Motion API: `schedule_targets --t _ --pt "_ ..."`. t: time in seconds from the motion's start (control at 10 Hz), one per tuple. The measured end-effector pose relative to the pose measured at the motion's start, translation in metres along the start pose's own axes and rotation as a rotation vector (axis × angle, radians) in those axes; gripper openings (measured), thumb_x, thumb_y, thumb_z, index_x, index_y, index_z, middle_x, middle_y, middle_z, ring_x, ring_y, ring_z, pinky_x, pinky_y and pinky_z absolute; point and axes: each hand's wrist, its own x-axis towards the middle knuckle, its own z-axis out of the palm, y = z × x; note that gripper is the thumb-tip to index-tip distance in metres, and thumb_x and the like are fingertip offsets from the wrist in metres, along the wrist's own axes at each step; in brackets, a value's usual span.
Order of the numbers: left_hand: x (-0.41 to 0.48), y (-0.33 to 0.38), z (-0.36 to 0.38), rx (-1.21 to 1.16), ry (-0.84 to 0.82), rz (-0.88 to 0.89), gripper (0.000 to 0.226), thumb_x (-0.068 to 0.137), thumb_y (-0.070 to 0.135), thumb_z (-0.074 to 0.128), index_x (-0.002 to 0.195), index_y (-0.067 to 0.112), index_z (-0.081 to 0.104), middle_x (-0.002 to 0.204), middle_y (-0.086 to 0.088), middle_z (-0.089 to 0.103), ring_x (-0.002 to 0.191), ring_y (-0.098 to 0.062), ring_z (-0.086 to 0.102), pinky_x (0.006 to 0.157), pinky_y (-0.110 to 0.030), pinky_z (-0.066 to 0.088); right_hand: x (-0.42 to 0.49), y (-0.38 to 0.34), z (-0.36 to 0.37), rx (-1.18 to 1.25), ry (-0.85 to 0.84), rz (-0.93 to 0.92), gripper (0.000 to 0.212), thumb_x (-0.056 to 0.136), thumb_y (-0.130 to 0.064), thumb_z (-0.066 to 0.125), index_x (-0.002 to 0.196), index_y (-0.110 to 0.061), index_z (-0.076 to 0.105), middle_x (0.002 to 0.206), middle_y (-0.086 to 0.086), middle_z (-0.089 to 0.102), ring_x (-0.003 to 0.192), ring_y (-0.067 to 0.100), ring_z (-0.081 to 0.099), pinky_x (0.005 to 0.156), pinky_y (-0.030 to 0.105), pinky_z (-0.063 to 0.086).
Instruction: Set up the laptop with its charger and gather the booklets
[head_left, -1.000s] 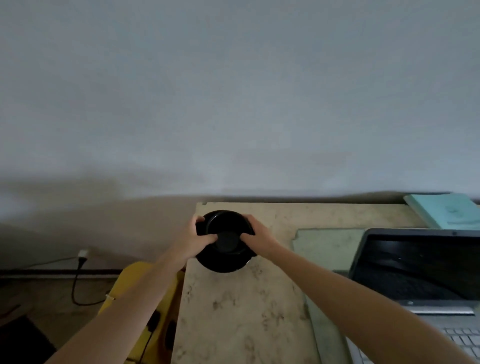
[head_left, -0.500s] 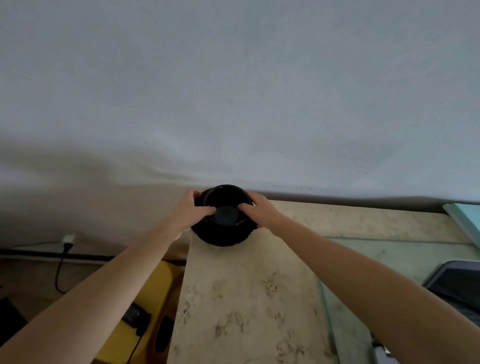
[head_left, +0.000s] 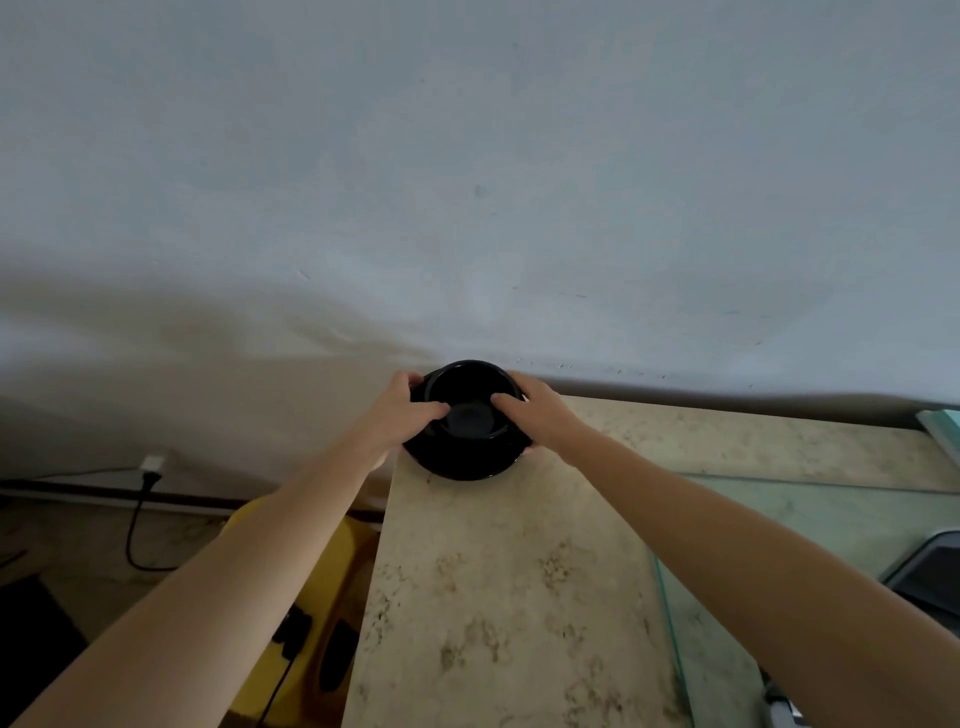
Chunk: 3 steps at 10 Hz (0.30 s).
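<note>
A black bowl (head_left: 470, 415) on a black saucer sits at the far left corner of the marble table (head_left: 509, 582), close to the wall. My left hand (head_left: 402, 410) grips its left rim, thumb inside the bowl. My right hand (head_left: 535, 410) grips its right rim the same way. Only a dark corner of the laptop (head_left: 930, 577) shows at the right edge. A sliver of a light-blue booklet (head_left: 943, 426) shows at the far right by the wall.
A glass sheet (head_left: 779, 519) covers the right part of the table. Left of the table stands a yellow object (head_left: 311, 597) with a black cable. A white plug (head_left: 152, 464) sits in a wall socket low on the left, cable trailing down.
Both hands have pushed the bowl and saucer farther back to the table's far left corner. My view has turned left, so the laptop and booklet have slid almost out of sight.
</note>
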Motion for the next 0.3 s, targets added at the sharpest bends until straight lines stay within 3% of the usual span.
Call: schedule_targets --t 0.1,0.2,0.3 --pt "-0.009 -0.001 -0.001 -0.025 -0.025 -0.006 0.06 0.089 0.032 0.061 0.139 0.017 0.032 0.14 -0.005 0.043 0.11 -0.02 0.051 0.077 -0.03 0.05 -0.006 -0.002 0.002 0.043 0.02 0.021 0.035 0.091 -0.037 0.05 0.126 -0.032 0.049 0.105 -0.01 0.056 0.084 0.011 0.059 0.046 0.024 0.051" --pt "-0.023 -0.007 0.0 0.025 0.018 0.032 0.067 0.09 0.039 0.056 0.145 0.017 0.024 0.15 -0.006 0.033 0.129 -0.025 0.042 0.094 -0.034 0.042 -0.018 0.004 0.004 0.141 0.063 0.062 0.049 0.09 -0.042 0.053 0.135 -0.029 0.04 0.118 -0.012 0.046 0.101 0.017 0.054 0.059 0.031 0.055" --pt "-0.055 -0.009 0.004 0.252 0.155 0.183 0.071 0.09 0.043 0.054 0.148 0.018 0.02 0.154 -0.005 0.025 0.14 -0.024 0.029 0.107 -0.039 0.031 -0.041 0.019 0.003 0.121 0.197 0.053 0.063 0.089 -0.045 0.054 0.144 -0.027 0.031 0.141 -0.007 0.038 0.125 0.019 0.043 0.09 0.041 0.051"
